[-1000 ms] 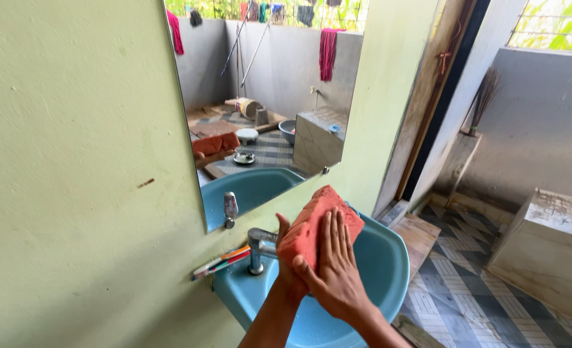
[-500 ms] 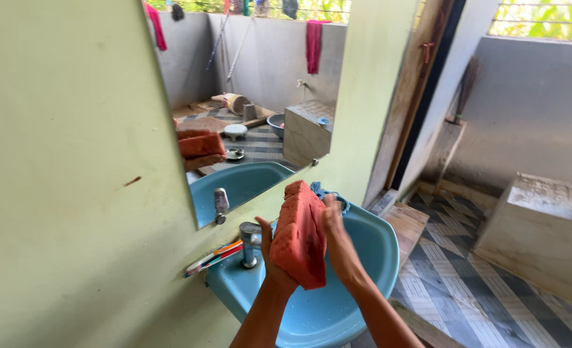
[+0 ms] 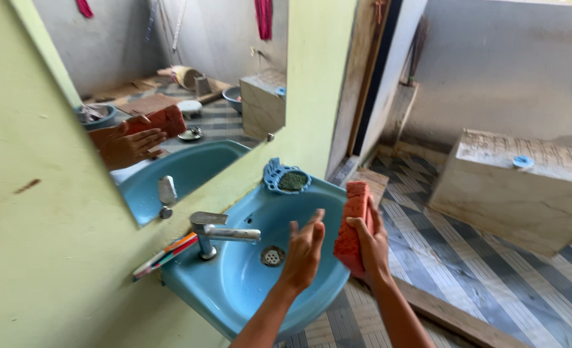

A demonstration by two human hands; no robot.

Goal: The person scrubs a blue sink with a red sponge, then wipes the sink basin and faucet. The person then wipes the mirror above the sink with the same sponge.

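Two hands are hovering over the blue basin (image 3: 234,290): the right hand (image 3: 371,248) is gripping an orange-red sponge block (image 3: 352,227) upright over the basin's right rim, while the left hand (image 3: 304,252) is spread wide with nothing in it, just beside the sponge but apart from it. A metal tap (image 3: 216,231) is projecting over the bowl from the back edge near the wall, toothbrushes (image 3: 165,254) are lying at the back-left corner, and a blue soap dish (image 3: 287,177) is sitting at the far rim.
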